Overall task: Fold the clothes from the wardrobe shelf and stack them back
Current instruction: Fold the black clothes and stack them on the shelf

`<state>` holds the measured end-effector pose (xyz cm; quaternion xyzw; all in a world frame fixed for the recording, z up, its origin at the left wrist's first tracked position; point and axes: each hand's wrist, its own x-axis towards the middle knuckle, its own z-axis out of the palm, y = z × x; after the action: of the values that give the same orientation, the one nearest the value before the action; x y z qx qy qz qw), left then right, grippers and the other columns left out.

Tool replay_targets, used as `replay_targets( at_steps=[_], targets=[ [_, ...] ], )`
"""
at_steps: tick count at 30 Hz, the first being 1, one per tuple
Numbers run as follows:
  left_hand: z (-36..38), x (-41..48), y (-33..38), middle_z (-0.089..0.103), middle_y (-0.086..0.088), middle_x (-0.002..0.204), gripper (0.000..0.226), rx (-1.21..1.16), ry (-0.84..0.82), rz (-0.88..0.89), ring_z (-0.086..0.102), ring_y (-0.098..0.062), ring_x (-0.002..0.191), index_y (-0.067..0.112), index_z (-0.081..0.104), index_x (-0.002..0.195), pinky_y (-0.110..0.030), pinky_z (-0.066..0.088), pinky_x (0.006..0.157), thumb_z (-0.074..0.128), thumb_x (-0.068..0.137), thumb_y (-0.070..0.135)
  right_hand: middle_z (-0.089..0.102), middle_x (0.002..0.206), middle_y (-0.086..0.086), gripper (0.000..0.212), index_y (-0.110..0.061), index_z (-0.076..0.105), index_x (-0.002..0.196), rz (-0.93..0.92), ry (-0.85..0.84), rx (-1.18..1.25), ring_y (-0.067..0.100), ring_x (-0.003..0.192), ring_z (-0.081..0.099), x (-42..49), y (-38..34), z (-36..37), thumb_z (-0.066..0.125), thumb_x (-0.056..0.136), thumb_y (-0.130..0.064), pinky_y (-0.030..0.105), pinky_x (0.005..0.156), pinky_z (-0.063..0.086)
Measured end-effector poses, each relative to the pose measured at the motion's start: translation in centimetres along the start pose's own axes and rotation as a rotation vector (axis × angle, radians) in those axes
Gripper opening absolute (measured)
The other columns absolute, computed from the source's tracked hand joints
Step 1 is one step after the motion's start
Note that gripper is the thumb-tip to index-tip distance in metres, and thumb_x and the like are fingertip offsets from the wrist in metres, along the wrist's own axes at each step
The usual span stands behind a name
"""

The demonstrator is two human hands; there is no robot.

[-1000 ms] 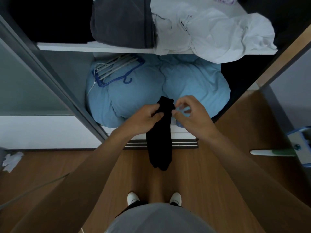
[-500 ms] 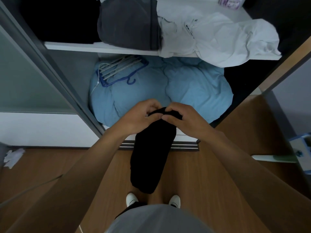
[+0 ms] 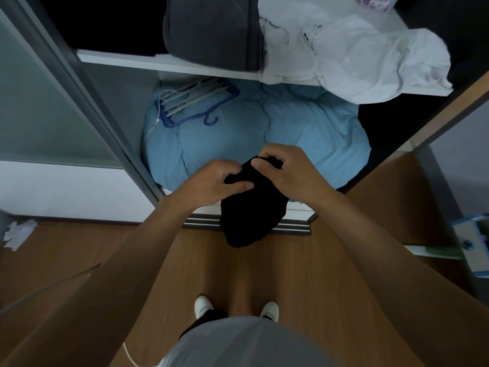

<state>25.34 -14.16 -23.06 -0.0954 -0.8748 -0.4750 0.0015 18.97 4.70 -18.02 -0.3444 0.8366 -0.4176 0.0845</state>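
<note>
Black garment point(image 3: 251, 207): was held in the air before the wardrobe, lower part hanging free, probably so its weight kept the fold straight.
Left hand point(image 3: 219, 178): grip clamped on the garment's left edge, thumb on top.
Right hand point(image 3: 288, 170): grip pinched on the top edge, likely to turn it over.
Shelf point(image 3: 169, 63): carried a folded grey garment point(image 3: 211, 30) beside a crumpled white garment point(image 3: 357, 54).
</note>
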Motion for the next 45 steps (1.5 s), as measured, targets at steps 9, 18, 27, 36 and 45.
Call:
replay_targets(
  at_steps=[9,18,27,36,45],
  targets=[
    [4.6,-0.2,-4.9,0.056,0.011,0.070,0.020,0.079,-0.055,-0.270,0.055,-0.006,0.066,0.025,0.054,0.078,-0.022,0.039,0.062,0.067,0.090,0.015,0.071,0.078,0.004,0.021,-0.003,0.069,0.080,-0.034,0.006,-0.119,0.012,0.078,0.063,0.4,-0.5,-0.3,0.068,0.092,-0.020,0.013,0.069,0.042],
    [3.5,-0.3,-5.5,0.067,0.007,0.077,0.032,-0.165,0.134,-0.400,0.059,0.001,0.067,0.015,0.070,0.085,-0.009,0.043,0.063,0.055,0.086,-0.013,0.065,0.075,0.005,0.029,-0.007,0.068,0.075,0.125,-0.351,-0.370,0.023,0.073,0.060,-1.4,1.6,-2.6,0.069,0.091,-0.031,0.046,0.073,0.050],
    [3.5,-0.7,-2.6,0.063,0.010,0.065,0.016,-0.398,0.141,-0.286,0.058,-0.001,0.060,0.014,0.075,0.082,-0.014,0.042,0.056,0.066,0.094,0.020,0.067,0.105,0.000,0.010,-0.016,0.063,0.100,0.172,-0.271,-0.348,0.021,0.102,0.061,-1.9,3.9,-2.9,0.065,0.090,-0.019,0.047,0.092,0.048],
    [1.3,-0.4,-1.2,0.075,0.009,0.092,0.020,-0.327,0.127,-0.171,0.069,-0.001,0.086,0.019,0.076,0.098,-0.013,0.049,0.079,0.072,0.087,0.003,0.065,0.126,-0.008,0.037,-0.032,0.066,0.122,0.102,-0.352,-0.486,0.017,0.115,0.057,-1.1,3.9,-2.3,0.053,0.092,-0.015,0.036,0.097,0.044],
    [0.2,0.4,0.3,0.071,-0.005,0.092,0.010,-0.287,0.211,-0.167,0.067,-0.007,0.083,0.003,0.077,0.096,-0.016,0.050,0.076,0.072,0.087,0.002,0.031,0.048,-0.004,0.031,-0.016,0.032,0.050,0.143,-0.078,-0.146,0.012,0.049,0.034,-0.1,2.3,-0.6,0.045,0.074,-0.002,0.035,0.056,0.032]
  ],
)
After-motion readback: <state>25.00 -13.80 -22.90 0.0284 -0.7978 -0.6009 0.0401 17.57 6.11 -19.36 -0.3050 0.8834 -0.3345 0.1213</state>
